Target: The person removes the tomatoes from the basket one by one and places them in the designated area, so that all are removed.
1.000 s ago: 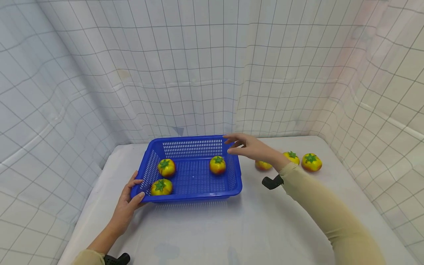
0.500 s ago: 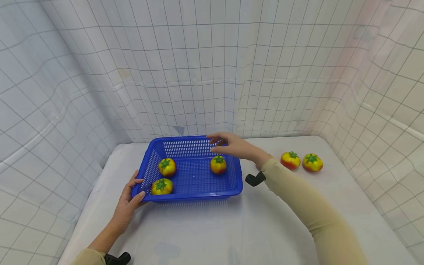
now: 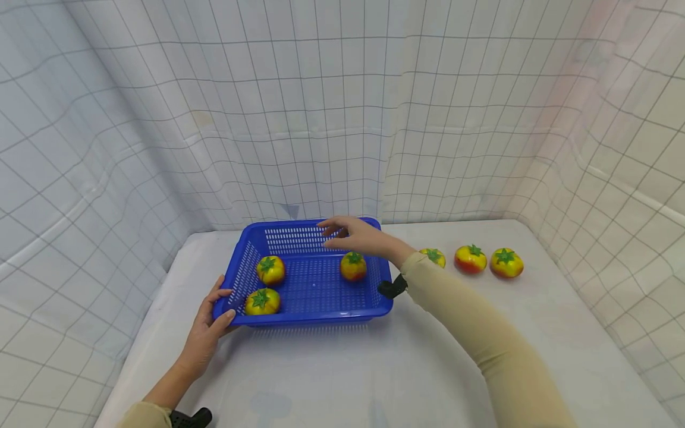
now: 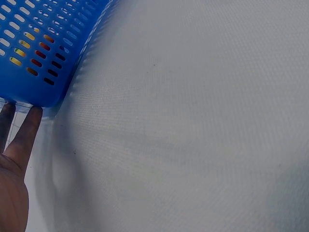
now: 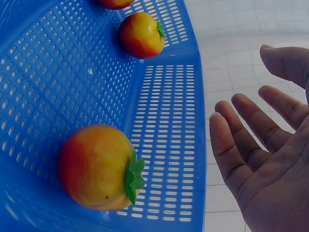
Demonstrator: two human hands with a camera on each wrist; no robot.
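Note:
A blue plastic basket [image 3: 313, 318] with slotted walls stands on the white-covered table. My left hand [image 3: 200, 342] grips its front left corner, the thumb at the front rim and the fingers along the left side. In the left wrist view, fingertips [image 4: 35, 112] touch the basket. Inside lie three yellow-and-red persimmon-like fruits with green leafy tops: two at the left, [image 3: 270, 271] and a nearer fruit [image 3: 262, 302], and one fruit [image 3: 353, 270] at the right. My right hand [image 3: 364, 238] hovers over the basket's back right part, fingers loosely bent and apart, holding nothing.
Three similar fruits sit in a row on the table right of the basket: one fruit [image 3: 434, 257] partly behind the right forearm, a middle fruit [image 3: 470, 260] and an outer fruit [image 3: 506, 263]. White gridded curtains [image 3: 321, 119] enclose the table's back and sides.
My right hand has moved left from the basket's right rim to above its inside, uncovering the fruits on the table. The left hand, basket and fruits stay where they were.

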